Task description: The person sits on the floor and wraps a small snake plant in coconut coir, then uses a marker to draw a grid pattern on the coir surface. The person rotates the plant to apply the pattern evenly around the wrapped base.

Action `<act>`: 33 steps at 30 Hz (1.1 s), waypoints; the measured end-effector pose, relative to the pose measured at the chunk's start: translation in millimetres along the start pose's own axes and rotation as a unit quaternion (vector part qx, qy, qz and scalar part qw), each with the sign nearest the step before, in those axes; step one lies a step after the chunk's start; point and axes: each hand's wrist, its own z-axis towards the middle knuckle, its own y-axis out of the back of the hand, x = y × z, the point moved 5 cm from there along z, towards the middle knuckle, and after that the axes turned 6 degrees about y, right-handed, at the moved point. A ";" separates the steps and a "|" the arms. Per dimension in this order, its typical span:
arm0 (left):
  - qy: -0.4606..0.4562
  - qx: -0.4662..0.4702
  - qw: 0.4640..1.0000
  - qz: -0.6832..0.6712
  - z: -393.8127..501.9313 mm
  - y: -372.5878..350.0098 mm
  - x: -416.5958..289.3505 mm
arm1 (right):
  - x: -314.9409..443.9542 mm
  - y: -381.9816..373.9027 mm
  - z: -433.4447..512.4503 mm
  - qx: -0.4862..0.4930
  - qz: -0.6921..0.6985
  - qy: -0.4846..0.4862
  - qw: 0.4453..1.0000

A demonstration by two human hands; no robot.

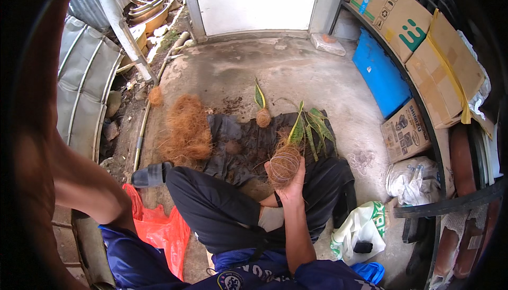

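My right hand point(293, 185) holds a coconut-fibre ball point(284, 163) from below, in front of my right knee. Pale string is wound around the ball, and a variegated snake plant leaf point(296, 133) rises from its top. Just beyond it, more snake plant leaves point(320, 127) lie on a black plastic sheet point(222, 125). A smaller wrapped ball point(263, 117) with one upright leaf point(259, 96) stands at the sheet's far edge. Left of the sheet is a heap of loose coconut fibre point(185, 131). My left arm is raised at the left rim, its hand out of view.
A red plastic bag point(162, 226) lies by my left thigh. To my right are a tangle of string point(360, 162), a white-and-green bag point(359, 230) and a rack with cardboard boxes point(440, 79). A pipe point(142, 135) edges the concrete floor on the left.
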 end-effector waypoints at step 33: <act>0.413 0.592 0.655 -0.225 -398.8 -146.8 -14.4 | 8.4 -55.8 -18.5 0.085 -0.668 0.185 0.716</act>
